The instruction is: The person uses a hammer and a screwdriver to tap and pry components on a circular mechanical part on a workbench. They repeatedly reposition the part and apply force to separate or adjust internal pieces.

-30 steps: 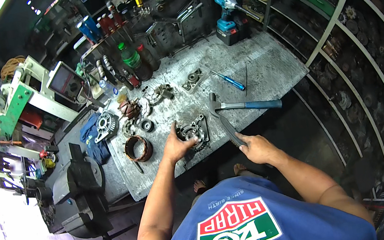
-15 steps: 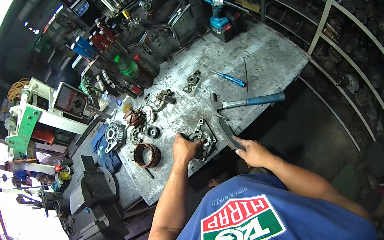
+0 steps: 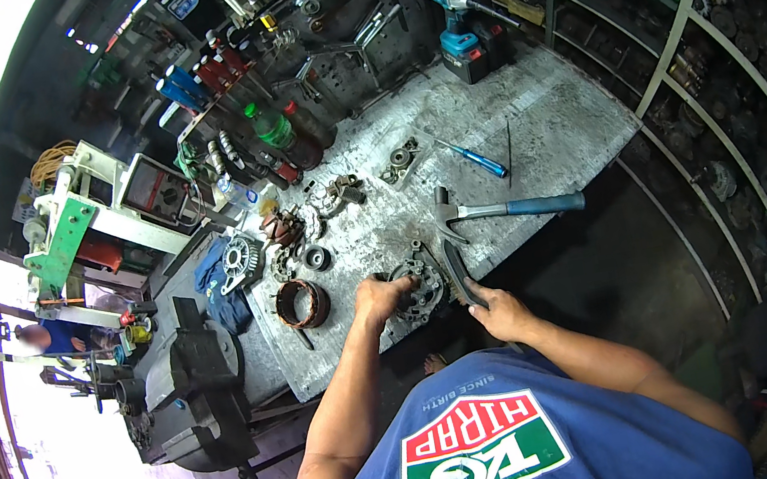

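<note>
At the near edge of the metal bench, my left hand (image 3: 382, 301) is closed on the rim of a round alternator housing (image 3: 430, 291), its open metalwork facing up. My right hand (image 3: 506, 316) grips a dark, curved-handled wire brush (image 3: 458, 268). The bristles point toward the housing, close to its right side; whether they touch it I cannot tell. Just beyond the brush lies a claw hammer (image 3: 520, 206) with a blue handle. Left of my left hand stands a copper-wound stator ring (image 3: 302, 304), with a small round pulley-like part (image 3: 316, 257) behind it.
A blue screwdriver (image 3: 482, 162) and a thin rod lie farther back on the bench (image 3: 556, 119). A second housing (image 3: 241, 262) rests on blue cloth at the left, near a bench vise (image 3: 191, 393). Bottles (image 3: 274, 128) and a cordless impact wrench (image 3: 463, 33) stand behind. Shelves line the right.
The alternator housing has turned in my left hand, so its round face now shows more fully. My right hand keeps the wire brush beside it. The whole view has shifted slightly.
</note>
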Motion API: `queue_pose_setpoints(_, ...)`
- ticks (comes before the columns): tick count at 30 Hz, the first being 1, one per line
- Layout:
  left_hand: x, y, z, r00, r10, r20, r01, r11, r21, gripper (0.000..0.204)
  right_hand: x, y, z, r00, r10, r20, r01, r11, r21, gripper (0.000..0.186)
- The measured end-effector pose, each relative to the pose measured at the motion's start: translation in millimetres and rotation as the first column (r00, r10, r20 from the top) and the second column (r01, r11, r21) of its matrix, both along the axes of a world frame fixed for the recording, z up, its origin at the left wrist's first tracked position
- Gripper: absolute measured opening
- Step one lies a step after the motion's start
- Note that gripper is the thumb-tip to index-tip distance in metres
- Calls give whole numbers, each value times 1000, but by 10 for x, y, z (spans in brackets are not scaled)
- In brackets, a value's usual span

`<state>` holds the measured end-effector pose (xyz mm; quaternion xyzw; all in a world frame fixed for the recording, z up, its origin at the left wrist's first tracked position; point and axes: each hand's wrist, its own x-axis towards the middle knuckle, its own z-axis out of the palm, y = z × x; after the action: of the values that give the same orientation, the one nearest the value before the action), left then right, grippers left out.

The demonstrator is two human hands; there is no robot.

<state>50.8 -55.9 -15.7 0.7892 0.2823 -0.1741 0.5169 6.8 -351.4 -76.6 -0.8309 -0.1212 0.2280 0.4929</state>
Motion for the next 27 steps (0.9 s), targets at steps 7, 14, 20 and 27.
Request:
queue_pose_setpoints(7,-113,-412,517,799,-548,247,280,702,655,104,237,-146,395,998,46,39,-40,989,-139,67)
queue_pose_setpoints(14,112,-170,458,886,-439,150,278,762,585,46,69,-331,1014,997,68,28,-65,993,-102,64)
queue_pose_setpoints(20,51,-89,390,813,-566,139,351,665,659,44,463,444,1324,987,146,71,-130,973,-190,62)
queue_pose_setpoints(27,40,35,374,876,-428,223,242,789,565,46,429,316,1258,959,252,127,-192,913,-359,59)
